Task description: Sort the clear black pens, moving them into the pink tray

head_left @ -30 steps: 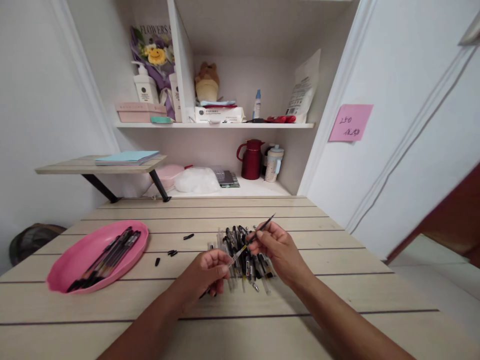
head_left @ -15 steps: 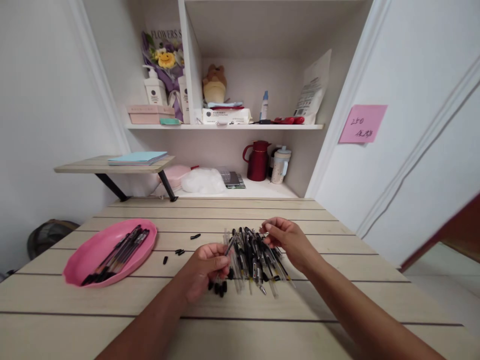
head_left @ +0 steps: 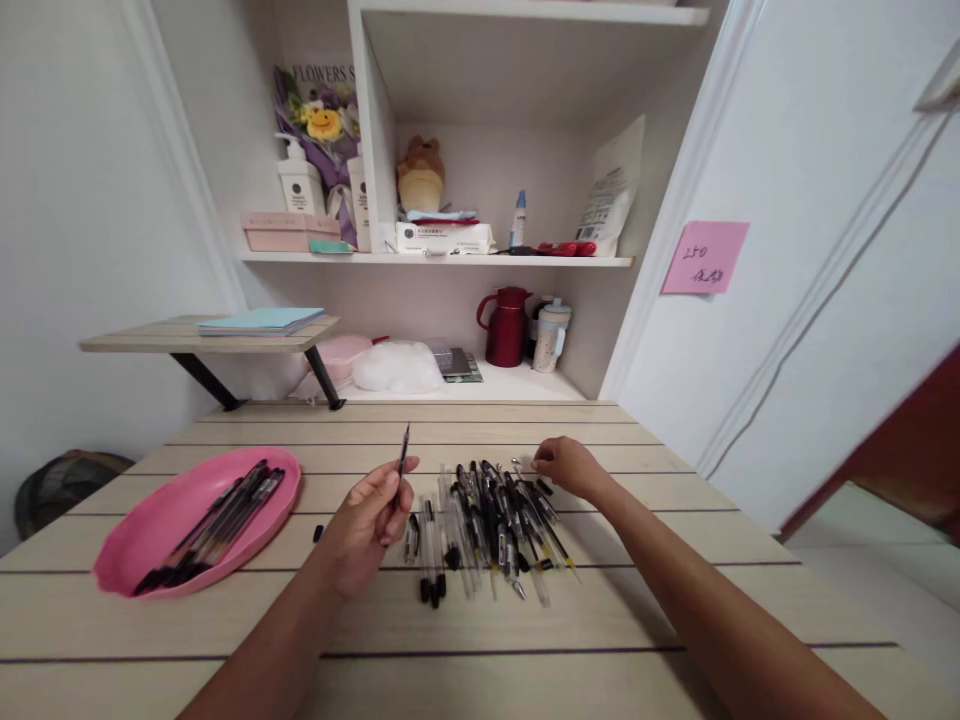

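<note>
My left hand [head_left: 375, 515] is closed around a slim pen [head_left: 403, 465], its pointed tip upward, in front of the pile. To the right, my right hand [head_left: 566, 465] has its fingers pinched together at the far right edge of the pile of pen parts [head_left: 499, 525]. Whatever is between those fingers is too small or hidden to make out. The pile mixes clear barrels, black caps, refills and small metal tips. Several clear tubes with black ends [head_left: 431, 560] lie at its left side. A black cap [head_left: 318, 533] sits left of my left hand.
A pink oval tray [head_left: 112, 540] holding several assembled-looking pens [head_left: 214, 530] stands on the slatted table at the left. Behind it, a small raised shelf [head_left: 150, 335] carries blue paper. A red jug [head_left: 506, 328] and a pale cup [head_left: 552, 338] stand in the cabinet at the back.
My left hand has moved left, away from the pile, with the pen now pointing upward. My right hand stays near the pile's far right edge, now lowered. The camera view has shifted slightly.
</note>
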The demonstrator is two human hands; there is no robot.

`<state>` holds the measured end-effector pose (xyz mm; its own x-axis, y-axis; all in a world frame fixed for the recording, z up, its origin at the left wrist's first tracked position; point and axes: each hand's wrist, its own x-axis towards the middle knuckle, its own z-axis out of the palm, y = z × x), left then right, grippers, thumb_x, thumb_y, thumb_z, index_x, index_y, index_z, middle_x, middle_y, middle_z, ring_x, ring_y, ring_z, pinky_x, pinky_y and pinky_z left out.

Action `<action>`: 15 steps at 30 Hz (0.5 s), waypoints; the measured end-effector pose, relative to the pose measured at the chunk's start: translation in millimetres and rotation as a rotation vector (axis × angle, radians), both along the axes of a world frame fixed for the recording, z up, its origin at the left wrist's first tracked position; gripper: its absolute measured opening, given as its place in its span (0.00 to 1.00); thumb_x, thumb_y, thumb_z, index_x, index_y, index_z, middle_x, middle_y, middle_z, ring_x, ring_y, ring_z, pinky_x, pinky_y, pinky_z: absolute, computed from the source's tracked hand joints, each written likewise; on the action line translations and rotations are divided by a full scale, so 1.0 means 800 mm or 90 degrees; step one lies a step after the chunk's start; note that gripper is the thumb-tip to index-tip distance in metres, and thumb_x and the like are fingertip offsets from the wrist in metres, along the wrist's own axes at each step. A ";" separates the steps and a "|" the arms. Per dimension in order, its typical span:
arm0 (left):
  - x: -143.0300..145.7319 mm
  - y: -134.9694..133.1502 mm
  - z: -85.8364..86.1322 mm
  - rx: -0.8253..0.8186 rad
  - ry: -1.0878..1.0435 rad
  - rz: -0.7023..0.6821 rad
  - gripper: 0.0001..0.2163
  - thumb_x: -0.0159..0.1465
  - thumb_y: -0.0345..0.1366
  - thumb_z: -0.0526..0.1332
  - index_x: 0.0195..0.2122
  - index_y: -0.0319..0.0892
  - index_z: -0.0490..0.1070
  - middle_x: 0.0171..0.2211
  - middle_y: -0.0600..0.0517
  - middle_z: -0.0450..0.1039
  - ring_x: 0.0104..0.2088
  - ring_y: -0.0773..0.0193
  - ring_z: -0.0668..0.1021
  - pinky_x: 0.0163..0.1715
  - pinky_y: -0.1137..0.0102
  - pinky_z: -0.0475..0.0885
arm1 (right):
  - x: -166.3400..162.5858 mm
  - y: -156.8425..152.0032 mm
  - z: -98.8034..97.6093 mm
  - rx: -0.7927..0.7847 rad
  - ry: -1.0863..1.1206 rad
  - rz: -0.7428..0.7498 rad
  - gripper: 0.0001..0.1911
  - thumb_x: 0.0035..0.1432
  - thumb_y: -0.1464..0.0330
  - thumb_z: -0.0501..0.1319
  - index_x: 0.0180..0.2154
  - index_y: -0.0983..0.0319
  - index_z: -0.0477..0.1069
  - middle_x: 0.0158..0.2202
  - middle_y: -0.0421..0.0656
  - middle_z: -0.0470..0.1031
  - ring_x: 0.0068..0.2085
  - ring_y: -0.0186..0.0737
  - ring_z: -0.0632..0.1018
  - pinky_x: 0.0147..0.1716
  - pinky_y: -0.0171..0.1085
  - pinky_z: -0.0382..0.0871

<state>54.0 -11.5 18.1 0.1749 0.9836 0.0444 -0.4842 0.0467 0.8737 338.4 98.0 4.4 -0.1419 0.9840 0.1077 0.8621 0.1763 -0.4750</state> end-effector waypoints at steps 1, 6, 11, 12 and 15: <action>0.001 0.000 -0.001 -0.002 0.004 0.002 0.13 0.57 0.37 0.58 0.43 0.41 0.66 0.21 0.57 0.64 0.14 0.78 0.58 0.13 0.79 0.49 | 0.000 -0.001 -0.003 -0.003 -0.008 0.004 0.06 0.43 0.69 0.58 0.24 0.64 0.73 0.23 0.44 0.74 0.26 0.36 0.72 0.24 0.31 0.59; 0.008 -0.001 -0.001 -0.014 0.030 0.009 0.15 0.56 0.37 0.59 0.44 0.40 0.66 0.20 0.57 0.63 0.14 0.78 0.56 0.13 0.78 0.48 | -0.005 -0.004 -0.013 -0.029 -0.012 0.060 0.07 0.42 0.69 0.58 0.25 0.62 0.75 0.23 0.41 0.75 0.25 0.35 0.72 0.24 0.30 0.59; 0.012 -0.004 -0.002 -0.023 0.073 0.003 0.15 0.56 0.38 0.58 0.43 0.39 0.67 0.20 0.56 0.64 0.14 0.78 0.56 0.13 0.78 0.47 | -0.010 -0.005 -0.016 -0.028 0.017 0.093 0.09 0.41 0.72 0.57 0.26 0.62 0.75 0.25 0.41 0.76 0.27 0.35 0.74 0.27 0.30 0.61; 0.012 -0.004 -0.003 -0.023 0.082 0.001 0.15 0.56 0.39 0.58 0.44 0.39 0.67 0.20 0.57 0.64 0.14 0.78 0.56 0.13 0.78 0.47 | -0.010 -0.005 -0.016 -0.025 0.024 0.095 0.09 0.41 0.72 0.57 0.26 0.62 0.75 0.26 0.41 0.76 0.28 0.35 0.74 0.27 0.30 0.62; 0.013 -0.005 -0.004 -0.019 0.108 0.001 0.16 0.56 0.39 0.58 0.44 0.39 0.67 0.19 0.57 0.63 0.14 0.78 0.57 0.13 0.78 0.47 | -0.007 -0.003 -0.017 -0.012 0.039 0.089 0.09 0.41 0.73 0.57 0.27 0.63 0.75 0.26 0.43 0.76 0.28 0.36 0.74 0.28 0.31 0.63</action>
<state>64.1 -15.2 14.8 0.1757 0.9843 -0.0143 -0.3302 0.0726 0.9411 332.7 95.3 -9.4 -0.2708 0.9572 0.1022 0.7997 0.2828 -0.5297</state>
